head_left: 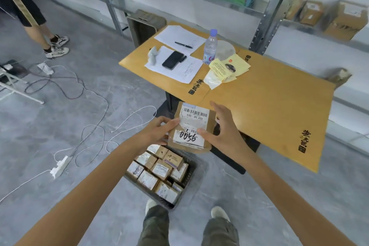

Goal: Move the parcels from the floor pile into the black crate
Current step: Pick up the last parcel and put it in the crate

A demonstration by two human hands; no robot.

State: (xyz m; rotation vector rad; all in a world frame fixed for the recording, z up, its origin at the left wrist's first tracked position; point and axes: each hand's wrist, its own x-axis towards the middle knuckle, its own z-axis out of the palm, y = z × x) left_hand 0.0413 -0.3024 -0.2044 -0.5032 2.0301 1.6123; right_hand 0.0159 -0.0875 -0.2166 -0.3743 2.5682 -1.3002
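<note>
Parcel (191, 127), a labelled cardboard box, hangs between both hands above the far end of the black crate (194, 171). The left hand (157, 133) pinches its left edge; the right hand (220, 126) clasps its right side. The crate looks nearly full, so lower it flat onto the packed boxes (159, 171), letting go only once it sits steady.

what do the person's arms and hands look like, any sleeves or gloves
Both arms are bare from the frame edge to the wrist, with no sleeves in view. The left hand and right hand wear no gloves, and no rings, watch or wristbands show.
</note>
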